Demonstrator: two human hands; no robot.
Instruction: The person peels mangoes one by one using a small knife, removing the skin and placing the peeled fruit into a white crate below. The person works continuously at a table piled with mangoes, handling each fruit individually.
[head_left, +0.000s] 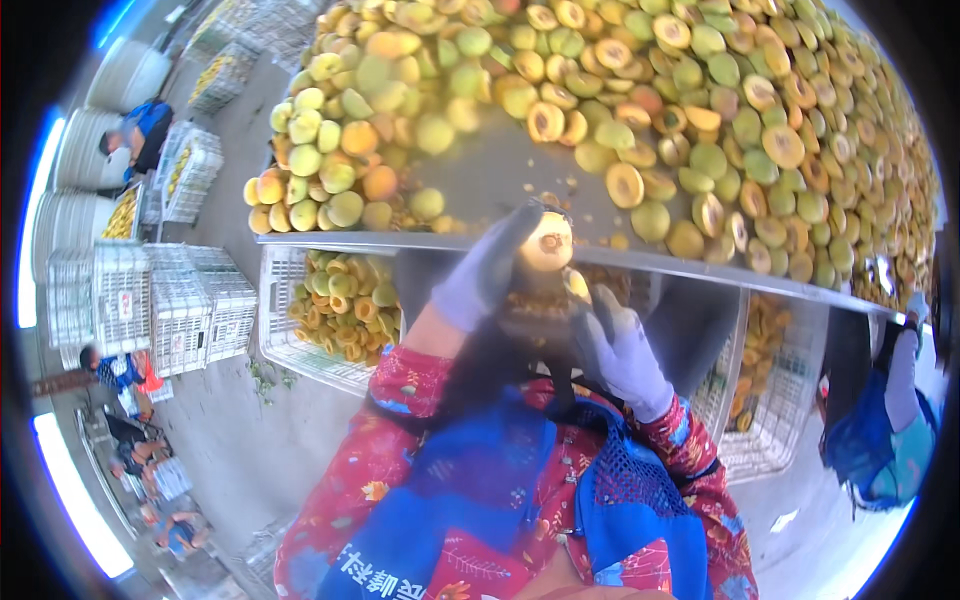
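Note:
My left hand (491, 262), in a lilac glove with dark coated fingers, grips a stone-fruit half (546, 241) above the near edge of a metal table (480, 161). The fruit's pale cut face, with a brown pit area in its middle, faces me. Just right of and below it, my right hand (619, 345), gloved the same way, has a small yellow fruit piece (576, 285) at its fingertips. That piece is partly hidden. Whole fruit (337, 176) is heaped at the left on the table, halved fruit (626, 186) in a large heap at the right.
Below the table edge stand white plastic crates of fruit, one at left (322, 367) and one at right (772, 442). A co-worker (877, 442) is at the far right. Stacked crates (180, 307), round tubs (82, 217) and several people are off to the left.

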